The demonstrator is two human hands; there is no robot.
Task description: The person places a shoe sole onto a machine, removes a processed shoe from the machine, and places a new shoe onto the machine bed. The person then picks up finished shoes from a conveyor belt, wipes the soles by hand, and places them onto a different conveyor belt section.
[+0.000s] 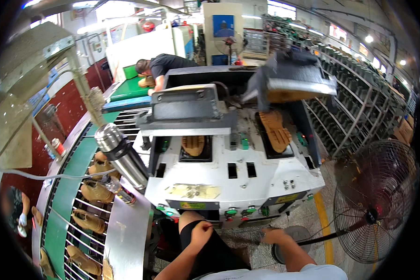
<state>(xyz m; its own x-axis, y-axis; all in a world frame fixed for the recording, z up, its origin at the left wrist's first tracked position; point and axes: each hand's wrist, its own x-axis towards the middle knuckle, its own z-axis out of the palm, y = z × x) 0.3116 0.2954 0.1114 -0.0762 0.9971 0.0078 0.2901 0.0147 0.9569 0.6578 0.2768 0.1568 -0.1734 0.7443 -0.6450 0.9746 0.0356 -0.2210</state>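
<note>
Beyond curled left hand [201, 235] and right hand [274, 236] of unclear openness, contents indiscernible, two tan soles [275, 132]

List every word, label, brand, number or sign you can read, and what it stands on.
No text reads clearly.
Left yellow label, front of the white machine: too small.
Right yellow label, same machine: too small.
Label on the plastic bottle: too small.
Blue poster: any print too blurred.

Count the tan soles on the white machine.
2: the left sole partly hidden under the left press head, the right sole below the tilted right press head. Others may be hidden.
</note>
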